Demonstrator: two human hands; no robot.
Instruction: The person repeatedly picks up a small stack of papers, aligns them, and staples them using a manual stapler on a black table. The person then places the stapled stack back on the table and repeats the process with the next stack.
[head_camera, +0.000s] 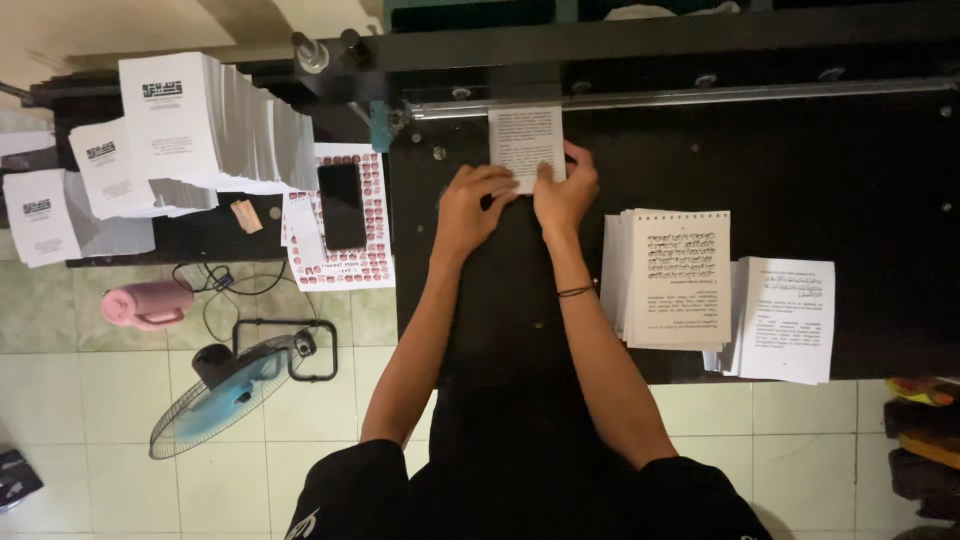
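Both hands press a small stack of printed pages (527, 143) against the metal rail (680, 98) at the far edge of a black worktable (850, 180). The left hand (468, 208) lies flat on the stack's near left corner, and the right hand (566, 193) grips its right edge, with a dark band (575, 291) on that wrist. To the right, near the table's front edge, sit a thick pile of punched printed sheets (675, 278) and a thinner pile (785, 318) just beside it. On the left, tall stacks of white booklets (205, 125) stand on a lower surface with a black phone (341, 206). On the tiled floor below lie a blue fan (225, 395) and a pink bottle (148, 303).
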